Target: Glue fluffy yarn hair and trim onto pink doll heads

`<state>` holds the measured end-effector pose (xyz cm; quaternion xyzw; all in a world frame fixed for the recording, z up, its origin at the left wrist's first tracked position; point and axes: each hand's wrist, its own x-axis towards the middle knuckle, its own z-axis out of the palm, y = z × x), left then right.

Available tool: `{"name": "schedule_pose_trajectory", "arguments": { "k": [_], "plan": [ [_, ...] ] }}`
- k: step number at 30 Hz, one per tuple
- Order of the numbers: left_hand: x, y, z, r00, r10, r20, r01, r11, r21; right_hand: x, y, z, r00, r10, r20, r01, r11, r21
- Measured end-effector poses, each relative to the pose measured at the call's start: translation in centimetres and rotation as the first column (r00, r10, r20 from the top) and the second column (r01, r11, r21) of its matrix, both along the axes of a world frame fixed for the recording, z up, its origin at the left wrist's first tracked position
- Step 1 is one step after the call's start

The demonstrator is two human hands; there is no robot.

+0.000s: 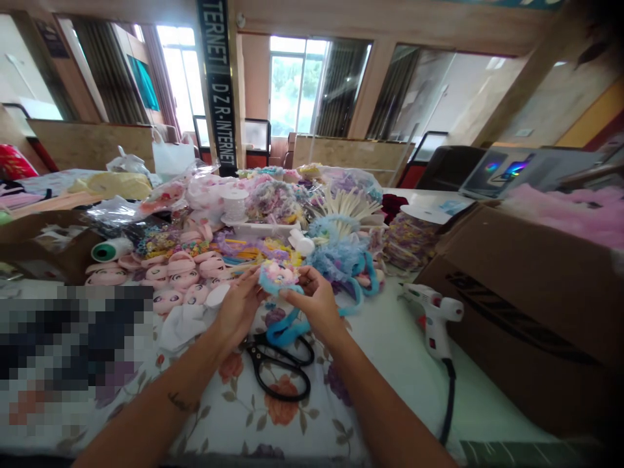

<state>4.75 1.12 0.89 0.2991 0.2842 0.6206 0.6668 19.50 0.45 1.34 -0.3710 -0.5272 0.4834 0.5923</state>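
Note:
Between both hands is a small fluffy doll head [280, 274] with pink, yellow and blue trim, held above the floral cloth [219, 409]. My left hand [240, 305] grips its left side, fingers closed. On its right side, my right hand [316, 299] pinches it with the thumb in front. A fuzzy light-blue strip [287, 331] hangs below the head and trails to the right. Under it lie black-handled scissors [280, 383], their blades hidden. Left of my left hand is a white cloth piece [182, 327].
Several pink doll faces [182, 273] lie at the left. Fluffy blue trim [338, 253] piles up behind my hands. A glue gun [435, 318] with a black cord stands at the right, beside a large cardboard box [526, 325]. A ribbon spool [414, 237] is behind it.

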Motion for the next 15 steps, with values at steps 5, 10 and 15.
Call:
{"name": "schedule_pose_trajectory", "arguments": {
  "k": [5,10,15],
  "plan": [
    [-1.3,-0.3,1.5,0.955,-0.140,-0.262,0.140,0.990,-0.019,1.5,0.5,0.1,0.974,-0.029,0.223,-0.007,0.987,0.159],
    [-2.9,-0.7,1.6,0.860,-0.181,-0.477,0.273,0.953,0.129,2.1,0.6,-0.2,0.920,0.018,0.391,-0.108,0.972,0.210],
    [-3.5,-1.1,1.3,0.751,-0.061,-0.657,0.335,0.893,0.300,2.3,0.2,0.1,0.876,0.045,0.481,-0.161,0.966,0.203]
  ]
}}
